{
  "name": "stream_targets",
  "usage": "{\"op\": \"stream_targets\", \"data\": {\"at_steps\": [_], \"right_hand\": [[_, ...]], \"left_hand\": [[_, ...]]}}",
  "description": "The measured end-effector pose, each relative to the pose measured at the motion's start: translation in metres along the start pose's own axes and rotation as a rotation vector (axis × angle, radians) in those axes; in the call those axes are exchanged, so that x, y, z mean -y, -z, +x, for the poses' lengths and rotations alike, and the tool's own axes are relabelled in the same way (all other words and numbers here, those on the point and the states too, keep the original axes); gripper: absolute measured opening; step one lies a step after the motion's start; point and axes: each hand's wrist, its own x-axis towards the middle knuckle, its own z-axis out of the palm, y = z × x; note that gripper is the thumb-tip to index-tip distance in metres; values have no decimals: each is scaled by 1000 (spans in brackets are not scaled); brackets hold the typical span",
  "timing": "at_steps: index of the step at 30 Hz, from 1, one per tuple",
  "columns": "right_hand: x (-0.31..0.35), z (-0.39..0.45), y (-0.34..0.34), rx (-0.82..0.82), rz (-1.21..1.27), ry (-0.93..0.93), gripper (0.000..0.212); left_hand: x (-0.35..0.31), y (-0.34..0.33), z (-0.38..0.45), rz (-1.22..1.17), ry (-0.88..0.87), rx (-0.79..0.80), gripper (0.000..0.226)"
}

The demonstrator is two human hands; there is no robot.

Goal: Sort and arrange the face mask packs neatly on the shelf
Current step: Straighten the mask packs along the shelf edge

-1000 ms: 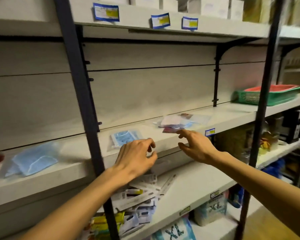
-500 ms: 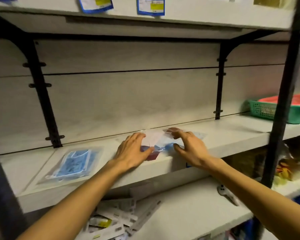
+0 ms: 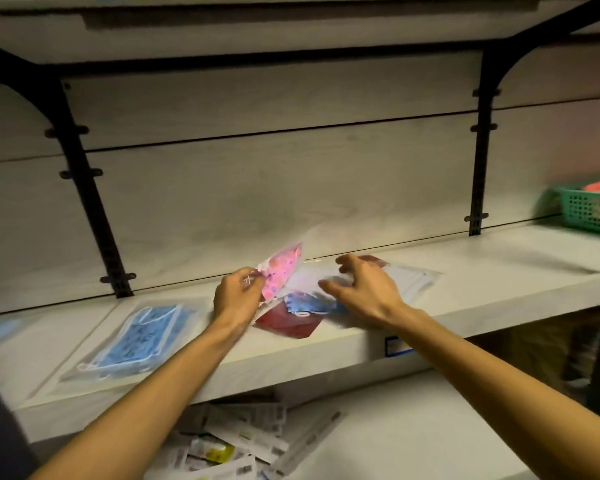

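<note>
Left hand (image 3: 237, 299) pinches a tilted pink mask pack (image 3: 281, 270); right hand (image 3: 364, 292), fingers loosely spread, hides part of the blurred pile of packs (image 3: 303, 311).

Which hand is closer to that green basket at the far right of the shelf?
The right hand. It hovers over the pile of mask packs mid-shelf, well short of the green basket. The left hand, pinching the pink pack, is farther away.

I see a green basket (image 3: 589, 211) far right; loose paper packets (image 3: 236, 445) litter the lower shelf (image 3: 412, 427).
</note>
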Motion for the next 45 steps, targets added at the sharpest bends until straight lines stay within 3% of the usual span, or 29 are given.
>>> {"op": "stream_targets", "data": {"at_steps": [3, 7, 9, 15, 20, 25, 28, 31, 34, 37, 40, 45], "right_hand": [[2, 0, -9, 104, -234, 76, 89], [-4, -1, -8, 61, -205, 84, 48], [-5, -3, -7, -68, -118, 54, 36], [2, -11, 14, -493, 230, -108, 28], [38, -30, 28, -650, 674, -278, 23], [104, -65, 27, -620, 1094, -468, 18], [151, -89, 18, -489, 1329, -561, 27], [198, -108, -2, -459, 1362, -557, 33], [248, -134, -27, -514, 1157, -413, 5], [302, -163, -55, -451, 1129, -233, 17], [355, -188, -84, -380, 1140, -76, 12], [431, -206, -133, -244, 1170, 51, 13]], "left_hand": [[2, 3, 4, -169, 109, 18, 26], [-2, 6, 5, -245, 156, -24, 33], [-6, 11, 1, -270, 142, -48, 35], [-20, 42, -17, -362, 57, -110, 43], [-25, 83, -40, -393, 36, -163, 39], [-22, 135, -74, -354, -20, -96, 40], [-20, 173, -100, -347, -92, -55, 40], [-13, 217, -121, -321, -138, -11, 40], [4, 270, -137, -272, -159, -70, 29], [28, 328, -157, -210, -175, -115, 28], [53, 383, -173, -221, -141, -184, 31], [101, 469, -186, -297, 119, -398, 24]]}}
